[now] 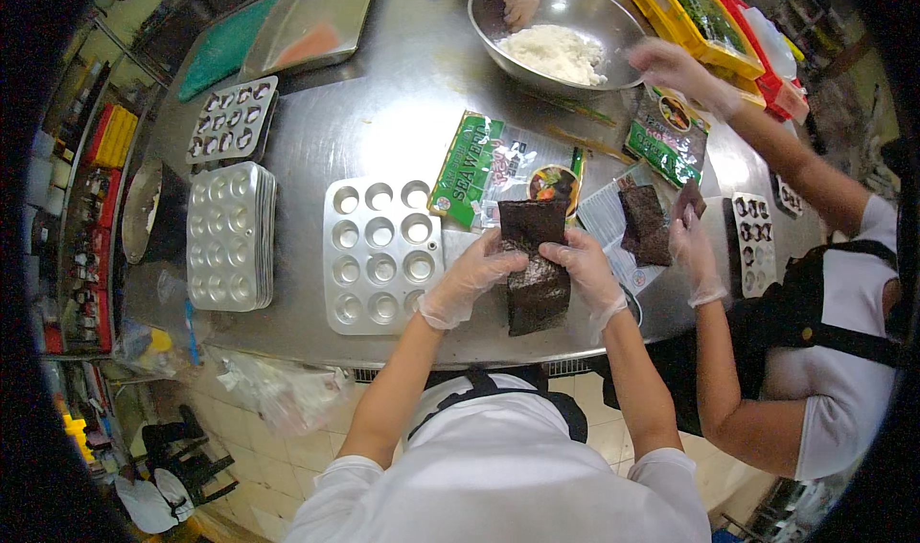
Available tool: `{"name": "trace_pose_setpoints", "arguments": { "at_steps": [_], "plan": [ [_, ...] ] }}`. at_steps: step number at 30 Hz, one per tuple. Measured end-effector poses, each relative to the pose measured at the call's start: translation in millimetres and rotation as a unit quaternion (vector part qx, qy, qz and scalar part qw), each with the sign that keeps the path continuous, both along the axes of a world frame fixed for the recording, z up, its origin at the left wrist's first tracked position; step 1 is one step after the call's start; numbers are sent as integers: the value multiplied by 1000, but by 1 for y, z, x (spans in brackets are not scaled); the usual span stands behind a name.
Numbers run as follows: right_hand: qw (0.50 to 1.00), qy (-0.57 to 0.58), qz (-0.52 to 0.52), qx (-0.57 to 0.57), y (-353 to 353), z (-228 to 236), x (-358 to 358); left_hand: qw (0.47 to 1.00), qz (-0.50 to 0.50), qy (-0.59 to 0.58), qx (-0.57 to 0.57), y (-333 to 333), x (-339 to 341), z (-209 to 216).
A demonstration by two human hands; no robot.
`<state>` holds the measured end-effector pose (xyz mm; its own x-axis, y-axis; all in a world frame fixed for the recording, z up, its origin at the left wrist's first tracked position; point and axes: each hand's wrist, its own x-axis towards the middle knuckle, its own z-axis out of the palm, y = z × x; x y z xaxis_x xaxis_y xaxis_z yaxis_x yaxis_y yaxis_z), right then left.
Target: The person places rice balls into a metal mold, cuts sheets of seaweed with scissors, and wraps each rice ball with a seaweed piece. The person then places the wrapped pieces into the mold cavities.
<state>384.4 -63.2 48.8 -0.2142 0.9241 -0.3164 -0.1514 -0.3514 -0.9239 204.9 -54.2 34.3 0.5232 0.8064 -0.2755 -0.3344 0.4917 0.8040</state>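
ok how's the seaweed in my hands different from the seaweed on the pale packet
The held seaweed is pinched by the left hand and right hand, while the loose seaweed lies on the pale packet. The held seaweed spans longer in view; the loose seaweed looks shorter. Both are dark and thin.

Hands (476, 273) wore clear, wrinkled plastic gloves (592, 277); white shirt (537, 476) had short sleeves (342, 490); black straps (572, 415) crossed front.

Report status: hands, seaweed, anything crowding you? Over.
Left hand and right hand pinching the seaweed. Muffin tray close on left. Green packet just beyond. Co-worker's gloved hand nearby, right.
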Motion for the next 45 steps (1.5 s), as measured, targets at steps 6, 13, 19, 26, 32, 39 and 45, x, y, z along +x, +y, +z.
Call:
{"name": "trace_pose_setpoints", "arguments": {
  "at_steps": [6, 13, 19, 26, 32, 39, 45],
  "plan": [
    [999, 19, -35, 11, 1, -14, -12, 998, 45, 33, -1, 2, -12, -8],
    [998, 62, -12, 8, -3, -6, -15, 995, 68, 22, 74, 3, -24, -11],
    [999, 30, 24, -15, 1, -4, -13, 987, 78, -16, 137, 1, -30, -5],
    [975, 219, -6, -39, -7, 14, -21, 967, 103, 43, 231, 0, -40, 1],
    [991, 66, 82, -76, -12, 18, -25, 921, 71, 148, 354, 14, -38, 2],
    [996, 75, -15, -39, -9, 15, -20, 988, 88, -130, 0, 9, -23, 8],
    [996, -40, -80, 19, -9, 6, -24, 998, 6, -21, -50, -2, -1, 6]
  ]
}}
